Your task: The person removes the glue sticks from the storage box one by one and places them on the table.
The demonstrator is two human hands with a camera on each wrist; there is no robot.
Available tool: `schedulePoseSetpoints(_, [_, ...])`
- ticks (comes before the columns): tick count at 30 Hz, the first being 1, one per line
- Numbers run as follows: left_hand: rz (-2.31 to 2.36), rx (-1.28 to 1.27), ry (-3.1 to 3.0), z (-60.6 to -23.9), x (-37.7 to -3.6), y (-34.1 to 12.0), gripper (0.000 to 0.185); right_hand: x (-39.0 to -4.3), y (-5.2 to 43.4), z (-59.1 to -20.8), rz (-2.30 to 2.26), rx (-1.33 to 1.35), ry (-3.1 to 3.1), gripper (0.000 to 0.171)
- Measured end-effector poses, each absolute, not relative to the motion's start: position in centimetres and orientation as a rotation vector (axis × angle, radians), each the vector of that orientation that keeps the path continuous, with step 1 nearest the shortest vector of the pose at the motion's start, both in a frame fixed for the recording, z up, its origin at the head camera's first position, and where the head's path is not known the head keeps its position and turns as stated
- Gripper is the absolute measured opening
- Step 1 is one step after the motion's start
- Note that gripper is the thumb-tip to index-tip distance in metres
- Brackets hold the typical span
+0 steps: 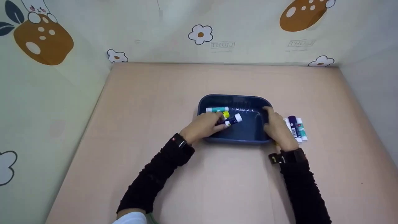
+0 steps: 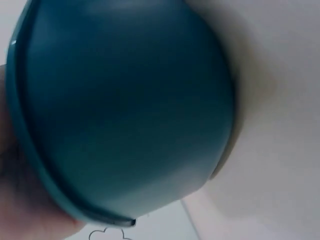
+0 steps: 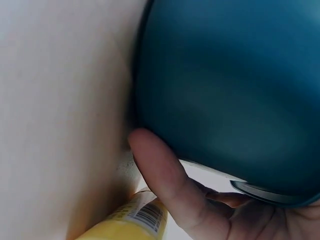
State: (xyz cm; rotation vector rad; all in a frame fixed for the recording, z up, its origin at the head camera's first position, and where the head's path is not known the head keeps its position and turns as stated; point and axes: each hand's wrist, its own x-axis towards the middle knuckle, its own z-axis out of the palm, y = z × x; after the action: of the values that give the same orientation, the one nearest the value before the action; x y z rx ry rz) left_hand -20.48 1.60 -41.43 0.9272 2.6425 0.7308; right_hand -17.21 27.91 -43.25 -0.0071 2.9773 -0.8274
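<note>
Head view puts the left hand (image 1: 202, 125) over the left side of a blue tray (image 1: 238, 141), thumb and fingers apparently pinching a navy tube (image 1: 233, 119); a teal tube (image 1: 217, 109) lies farther back inside. The right hand (image 1: 277, 128) grips the tray's right end, and more tubes (image 1: 293, 126) lie just outside it. This step looks like handling tubes within a steadied tray; the next move calls for a firm pinch. Around are a pale pinkish tabletop (image 1: 149, 102) and light walls (image 1: 161, 40) printed with flowers (image 1: 200, 34).
</note>
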Motion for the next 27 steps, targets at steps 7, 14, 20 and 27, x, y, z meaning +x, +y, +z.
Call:
schedulePoseSetpoints(7, [1.001, 0.842, 2.702, -40.5, -20.5, -0.1, 0.04, -17.3, 27.9, -43.4, -0.839, -0.009, 2.963, 0.064])
schedulePoseSetpoints(14, [1.251, 0.718, 2.732, -39.8, -21.2, -3.5, 0.037, -17.3, 28.0, -43.4, -0.843, -0.003, 2.96, 0.064])
schedulePoseSetpoints(20, [1.362, 0.551, 2.835, -40.8, -22.6, -7.1, 0.032, -17.3, 28.0, -43.3, -0.849, -0.011, 2.963, 0.064])
schedulePoseSetpoints(27, [1.213, 0.426, 2.957, -43.1, -23.8, -10.1, 0.044, -17.2, 27.9, -43.3, -0.847, -0.011, 2.951, 0.064])
